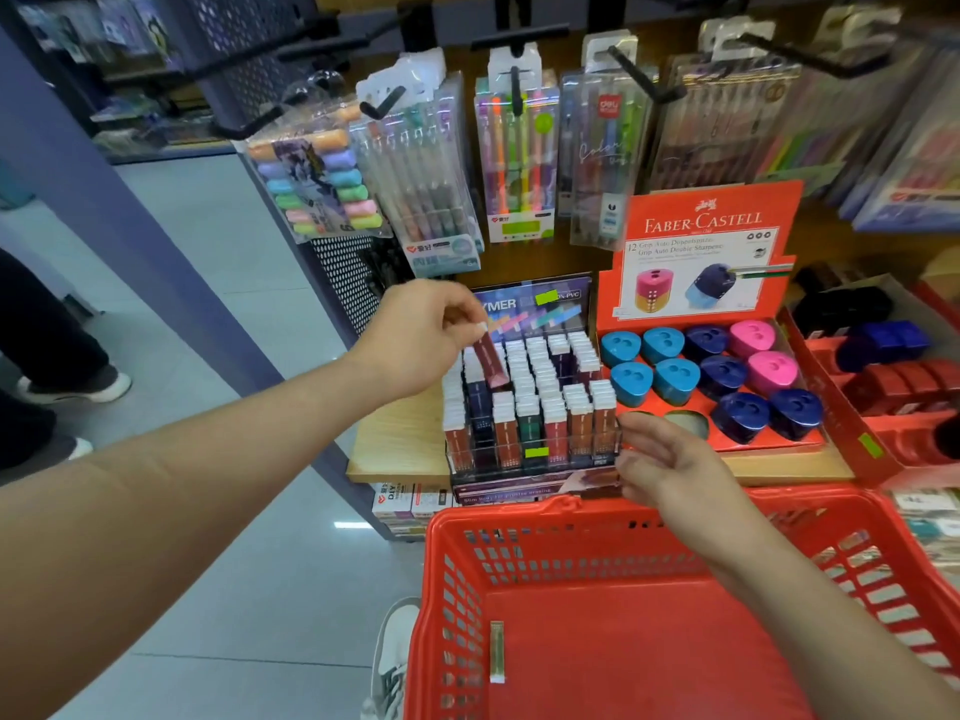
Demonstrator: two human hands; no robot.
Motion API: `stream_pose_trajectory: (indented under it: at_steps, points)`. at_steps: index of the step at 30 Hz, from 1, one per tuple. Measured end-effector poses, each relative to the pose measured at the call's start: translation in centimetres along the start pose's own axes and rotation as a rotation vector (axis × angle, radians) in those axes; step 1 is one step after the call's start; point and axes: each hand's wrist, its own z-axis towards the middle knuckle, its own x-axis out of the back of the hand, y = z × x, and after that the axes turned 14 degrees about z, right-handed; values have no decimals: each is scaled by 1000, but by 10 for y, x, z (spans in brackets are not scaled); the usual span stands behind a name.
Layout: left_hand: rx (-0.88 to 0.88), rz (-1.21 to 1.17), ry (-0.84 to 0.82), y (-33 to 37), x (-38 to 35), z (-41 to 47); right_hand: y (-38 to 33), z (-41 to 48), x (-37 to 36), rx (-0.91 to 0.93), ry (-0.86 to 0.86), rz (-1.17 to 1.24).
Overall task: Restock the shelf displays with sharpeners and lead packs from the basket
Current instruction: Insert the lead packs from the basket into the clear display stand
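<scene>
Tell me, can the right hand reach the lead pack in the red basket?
Probably yes: the right hand looks free, the basket is open-topped, nothing covers the lead pack. The left hand pinches a maroon pack.

A: Lead packs?
B: One maroon lead pack [488, 358], tilted, pinched by the left hand [415, 340] over the far-left rows of the clear lead display [530, 402]. Rows mostly full, packs upright.
A: Sharpeners?
B: Red sharpener tray [701, 252] just right of it. Ten sharpeners [722, 376]: four light blue, four navy, two pink. Two near-left wells bare.
A: Basket?
B: Red basket [649, 641], nearest. One pale pack [497, 652] lying flat, left side.
</scene>
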Motion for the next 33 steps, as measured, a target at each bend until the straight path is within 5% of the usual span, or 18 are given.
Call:
stream_pose_trajectory:
  at_steps: [8,33]
  points:
    - [-143,-55,8,56,-27,35,2,8,5,16,-40,-40]
    - [-333,209,-146,71,-54,35,8,7,24,-28,-71,-37]
